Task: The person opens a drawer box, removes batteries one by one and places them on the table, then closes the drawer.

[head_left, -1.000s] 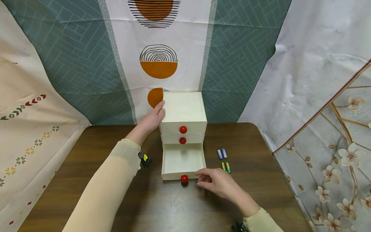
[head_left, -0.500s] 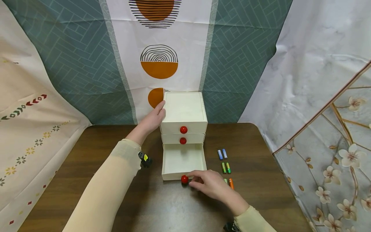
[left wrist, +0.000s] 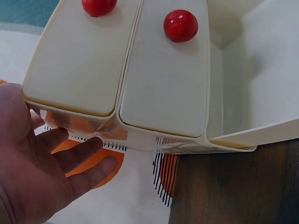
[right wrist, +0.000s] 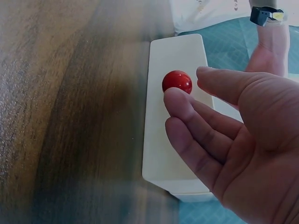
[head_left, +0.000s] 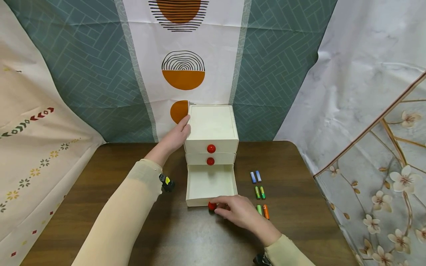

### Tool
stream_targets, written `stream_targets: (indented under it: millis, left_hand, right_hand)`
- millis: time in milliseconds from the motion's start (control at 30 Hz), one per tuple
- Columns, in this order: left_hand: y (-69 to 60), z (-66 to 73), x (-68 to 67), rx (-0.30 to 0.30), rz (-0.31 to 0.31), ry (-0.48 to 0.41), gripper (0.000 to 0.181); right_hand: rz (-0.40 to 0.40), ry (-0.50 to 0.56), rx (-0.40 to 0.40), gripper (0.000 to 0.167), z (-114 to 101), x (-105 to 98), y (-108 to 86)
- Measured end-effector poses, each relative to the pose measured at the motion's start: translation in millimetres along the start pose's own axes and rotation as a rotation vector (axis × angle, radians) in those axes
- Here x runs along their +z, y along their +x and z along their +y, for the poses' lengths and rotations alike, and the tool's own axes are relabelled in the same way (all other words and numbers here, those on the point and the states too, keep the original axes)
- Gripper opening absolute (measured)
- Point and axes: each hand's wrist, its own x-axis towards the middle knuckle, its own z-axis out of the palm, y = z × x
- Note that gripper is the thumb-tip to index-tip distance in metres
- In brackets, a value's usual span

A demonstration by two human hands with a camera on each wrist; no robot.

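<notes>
A cream cabinet (head_left: 213,123) with red ball knobs stands on the table; its bottom drawer (head_left: 208,181) is pulled out and bare inside. My left hand (head_left: 175,137) rests against the cabinet's left side near the top. In the left wrist view, the fingers of that hand (left wrist: 42,168) lie loosely extended along the side wall, the thumb mostly hidden. My right hand (head_left: 236,210) is at the bottom drawer's red knob (head_left: 211,207). Seen from the right wrist, fingertips overlap the edge of this knob (right wrist: 176,81), while thumb and fingers stand apart; contact is unclear.
Right of the drawer lie pairs of batteries: blue ones (head_left: 253,177), green ones (head_left: 257,192), then a light green one (head_left: 259,209) beside an orange one (head_left: 266,211). Patterned cloth (head_left: 276,74) hangs behind the brown table (head_left: 186,240).
My right hand has moved left along the drawer's front edge to the knob, uncovering the light green and orange batteries. The left hand and drawer stay in place.
</notes>
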Motion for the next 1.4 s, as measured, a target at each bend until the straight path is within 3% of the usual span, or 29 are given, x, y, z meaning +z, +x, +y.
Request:
stream_targets:
  millis: [500, 767, 1067, 1400]
  left_hand:
    - [-0.6, -0.5, -0.8, -0.007, -0.005, 0.009, 0.069]
    - [1.3, -1.0, -0.3, 0.011, 0.000, -0.006, 0.069]
    - [2.4, -2.6, 0.3, 0.013, 0.008, 0.004, 0.068]
    - [0.4, -2.1, -0.3, 0.016, 0.004, 0.000, 0.068]
  right_hand:
    - [-0.031, -0.020, 0.008, 0.030, 4.0, 6.4, 3.8]
    - [0.034, -0.071, -0.004, 0.029, 2.2, 9.6, 3.7]
    - [0.042, -0.026, 0.016, 0.031, 3.4, 11.0, 5.3]
    - [0.108, -0.047, 0.033, 0.029, 5.5, 16.2, 10.6]
